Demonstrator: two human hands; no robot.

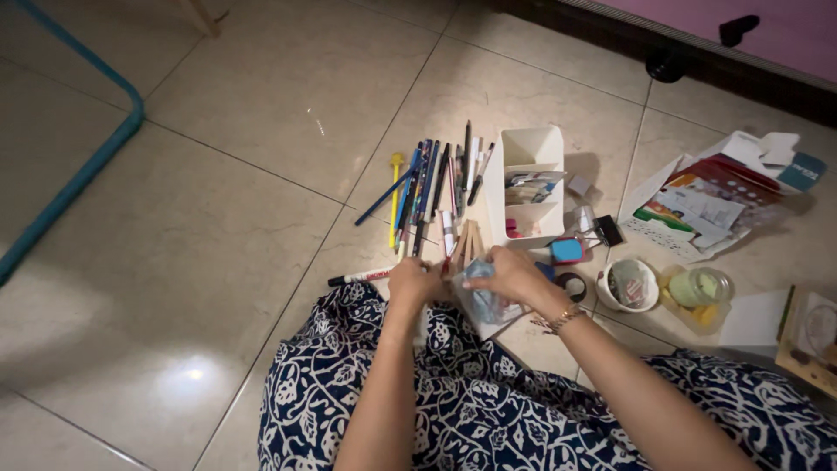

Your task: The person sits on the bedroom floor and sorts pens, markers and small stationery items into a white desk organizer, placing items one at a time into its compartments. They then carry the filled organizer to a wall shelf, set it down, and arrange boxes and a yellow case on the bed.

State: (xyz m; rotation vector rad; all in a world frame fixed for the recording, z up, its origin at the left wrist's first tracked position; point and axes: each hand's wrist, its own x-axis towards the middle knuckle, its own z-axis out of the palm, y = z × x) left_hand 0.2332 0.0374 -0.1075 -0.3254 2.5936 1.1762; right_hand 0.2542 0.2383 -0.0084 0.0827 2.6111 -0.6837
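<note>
Item: clear plastic pouch (pixel 482 301), just below the white organizer box (pixel 526 183). Your left hand (pixel 415 282) and right hand (pixel 516 276) both pinch its top edge. Left of the box: loose pens and pencils (pixel 432 187). Right: white cup (pixel 628 285), papers (pixel 697 209).

I count one white plastic desk organiser (pixel 523 187) with three compartments at the far middle of the floor. Left of it lies one fanned row of pens and pencils (pixel 432 187), too crowded for an exact count, and among them one yellow pencil (pixel 395 196). Near my right side sit one small white round bowl (pixel 628 286) and one clear yellow-tinted jar (pixel 697 292). One black-and-white marker (pixel 359 278) lies left of my two hands.
</note>
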